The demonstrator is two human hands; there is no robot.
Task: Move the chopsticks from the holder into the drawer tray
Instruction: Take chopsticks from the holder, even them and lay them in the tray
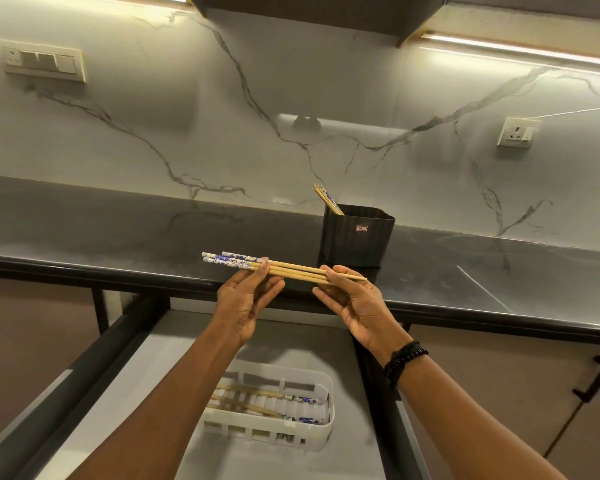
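Nothing in front of me could be read. The one marking I saw was a small reddish label (361, 228) with pale characters on the front face of the black holder (357, 247), just right of the frame's centre on the countertop (118, 237). Its print was too small and blurred for me to make out any word or number.

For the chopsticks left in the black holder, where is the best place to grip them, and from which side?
Pinch the chopsticks by their patterned top ends, the only part showing above the rim of the holder. Come from above and slightly left, since they lean toward the holder's left corner and its walls block any approach from the side.
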